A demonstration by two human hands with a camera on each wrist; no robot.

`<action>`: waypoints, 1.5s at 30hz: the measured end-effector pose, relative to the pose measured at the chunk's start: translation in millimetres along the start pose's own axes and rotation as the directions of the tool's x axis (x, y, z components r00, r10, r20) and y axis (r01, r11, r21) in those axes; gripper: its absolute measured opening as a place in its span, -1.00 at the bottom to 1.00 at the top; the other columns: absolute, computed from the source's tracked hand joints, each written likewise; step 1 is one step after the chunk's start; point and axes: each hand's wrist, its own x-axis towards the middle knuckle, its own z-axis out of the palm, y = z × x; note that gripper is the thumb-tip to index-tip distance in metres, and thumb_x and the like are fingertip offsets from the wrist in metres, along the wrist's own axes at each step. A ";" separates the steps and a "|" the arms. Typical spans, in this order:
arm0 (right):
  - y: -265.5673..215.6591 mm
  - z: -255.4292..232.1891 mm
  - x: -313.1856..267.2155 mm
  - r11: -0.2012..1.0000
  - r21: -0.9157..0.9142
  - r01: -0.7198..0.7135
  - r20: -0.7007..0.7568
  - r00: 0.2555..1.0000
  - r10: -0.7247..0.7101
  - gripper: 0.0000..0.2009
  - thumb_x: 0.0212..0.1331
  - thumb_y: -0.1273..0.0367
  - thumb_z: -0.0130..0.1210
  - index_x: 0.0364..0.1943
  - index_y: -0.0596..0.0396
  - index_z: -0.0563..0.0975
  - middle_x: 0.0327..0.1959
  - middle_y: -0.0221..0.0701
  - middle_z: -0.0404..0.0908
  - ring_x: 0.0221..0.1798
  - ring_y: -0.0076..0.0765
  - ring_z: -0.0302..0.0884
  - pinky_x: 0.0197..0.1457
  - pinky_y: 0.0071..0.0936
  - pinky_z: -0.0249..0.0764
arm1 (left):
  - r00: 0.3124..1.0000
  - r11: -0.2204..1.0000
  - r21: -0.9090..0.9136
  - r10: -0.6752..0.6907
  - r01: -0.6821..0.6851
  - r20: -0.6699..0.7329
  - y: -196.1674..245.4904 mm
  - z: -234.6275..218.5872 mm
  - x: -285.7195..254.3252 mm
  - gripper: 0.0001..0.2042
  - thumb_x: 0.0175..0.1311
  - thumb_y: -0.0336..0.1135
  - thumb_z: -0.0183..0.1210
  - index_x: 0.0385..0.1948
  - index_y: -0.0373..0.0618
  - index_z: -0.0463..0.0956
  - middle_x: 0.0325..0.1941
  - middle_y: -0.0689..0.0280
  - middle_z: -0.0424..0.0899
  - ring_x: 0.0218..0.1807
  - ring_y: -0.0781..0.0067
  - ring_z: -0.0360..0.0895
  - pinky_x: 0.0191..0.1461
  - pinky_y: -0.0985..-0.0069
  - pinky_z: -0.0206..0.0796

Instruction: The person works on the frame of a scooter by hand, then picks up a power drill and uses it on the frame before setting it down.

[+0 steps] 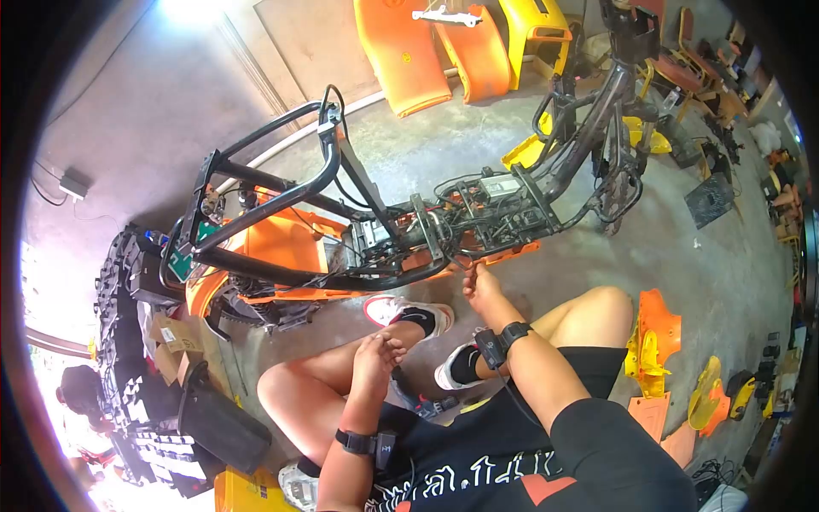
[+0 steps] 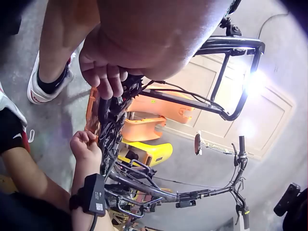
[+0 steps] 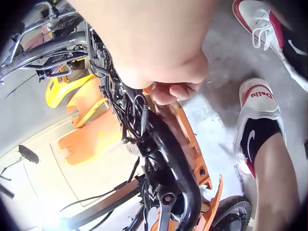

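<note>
A black scooter frame [image 1: 290,196] lies across the floor before the person, its middle full of wiring and metal brackets. Along its near lower side runs an orange plastic panel [image 1: 512,253]. The right hand [image 1: 482,288] reaches to that side, fingers curled and fingertips right at the panel's edge below the wiring [image 3: 113,82]. I cannot tell whether something small is pinched there; the palm hides it in the right wrist view. Over the bent left knee, the left hand [image 1: 375,363] hangs with fingers loosely curled and nothing in them, apart from the frame.
Orange panels [image 1: 401,60] and a yellow panel [image 1: 533,34] lean at the back wall. More orange and yellow parts [image 1: 653,341] lie to the right. A cardboard box [image 1: 177,341] and a black bin [image 1: 223,418] stand at left. The person's shoes [image 1: 409,314] are close under the frame.
</note>
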 end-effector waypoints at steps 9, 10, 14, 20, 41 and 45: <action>-3.3 2.4 -9.2 0.984 -0.161 0.078 -0.043 0.995 -0.086 -0.77 0.30 0.13 -0.18 -0.39 -0.14 0.43 -0.54 -0.61 0.43 -0.55 -0.61 0.37 -0.63 -0.62 0.14 | 1.000 1.000 0.011 0.013 -0.013 -0.008 5.4 6.3 -5.0 -0.81 0.34 -0.28 -0.20 -0.22 -0.16 0.32 -0.35 0.23 0.53 -0.32 0.34 0.51 -0.24 0.50 0.32; -3.8 -0.2 -6.1 0.991 -0.126 0.052 -0.009 0.999 -0.054 -0.78 0.30 0.15 -0.18 -0.39 -0.14 0.43 -0.54 -0.61 0.43 -0.55 -0.61 0.37 -0.63 -0.62 0.14 | 1.000 1.000 0.005 0.006 -0.006 0.002 6.0 7.3 -5.6 -0.81 0.35 -0.29 -0.22 -0.23 -0.17 0.32 -0.36 0.23 0.53 -0.32 0.34 0.51 -0.25 0.50 0.31; -5.7 -2.9 -5.9 0.993 -0.114 -0.030 -0.001 1.000 0.030 -0.80 0.27 0.15 -0.15 -0.37 -0.15 0.44 -0.54 -0.62 0.42 -0.58 -0.60 0.37 -0.62 -0.61 0.16 | 1.000 1.000 -0.016 -0.002 0.003 0.027 3.2 3.9 -2.9 -0.81 0.35 -0.30 -0.22 -0.22 -0.18 0.32 -0.37 0.24 0.53 -0.33 0.35 0.51 -0.26 0.50 0.30; -0.6 0.6 -2.6 0.985 -0.157 0.076 -0.033 0.996 -0.082 -0.78 0.25 0.11 -0.15 -0.37 -0.17 0.45 -0.57 -0.64 0.45 -0.59 -0.56 0.38 -0.57 -0.57 0.22 | 1.000 1.000 -0.004 0.008 -0.008 0.008 5.4 9.8 -5.3 -0.80 0.34 -0.29 -0.20 -0.20 -0.19 0.33 -0.38 0.24 0.53 -0.33 0.34 0.51 -0.26 0.50 0.30; -2.0 -3.8 5.6 0.996 -0.085 -0.018 0.033 0.999 0.021 -0.78 0.25 0.10 -0.17 -0.34 -0.17 0.44 -0.55 -0.59 0.48 -0.54 -0.53 0.45 -0.56 -0.55 0.25 | 0.999 0.999 -0.037 -0.002 0.003 0.044 -3.4 -3.7 6.0 -0.82 0.33 -0.28 -0.16 -0.23 -0.17 0.34 -0.40 0.22 0.54 -0.36 0.30 0.53 -0.29 0.46 0.33; 0.0 4.4 -14.9 0.975 -0.202 0.094 -0.016 0.995 -0.099 -0.73 0.25 0.12 -0.25 -0.42 -0.11 0.43 -0.54 -0.60 0.46 -0.60 -0.56 0.45 -0.64 -0.60 0.24 | 0.999 0.999 -0.040 0.014 -0.012 0.034 -3.6 -2.8 3.1 -0.81 0.33 -0.27 -0.16 -0.25 -0.17 0.35 -0.40 0.22 0.54 -0.36 0.29 0.53 -0.29 0.44 0.34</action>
